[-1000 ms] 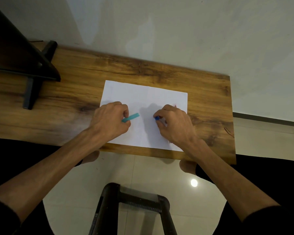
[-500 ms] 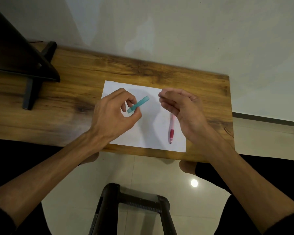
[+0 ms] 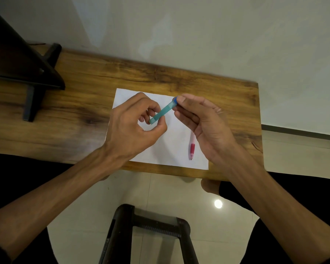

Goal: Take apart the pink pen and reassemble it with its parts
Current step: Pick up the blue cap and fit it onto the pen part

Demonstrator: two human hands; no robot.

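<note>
We pinch the teal tube (image 3: 162, 112) between left hand (image 3: 131, 126) and right hand (image 3: 202, 121), both grips closed on it above the paper (image 3: 170, 149), while the pink pen (image 3: 192, 149), seemingly whole, waits untouched on that paper's right side.

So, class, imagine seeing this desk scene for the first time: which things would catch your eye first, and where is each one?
First, the translucent teal pen tube with a blue end, held above the white paper sheet between the left hand and the right hand. Next, the pink pen, lying on the paper's near right part, partly hidden under the right hand. Around them spreads the brown wooden table.
</note>
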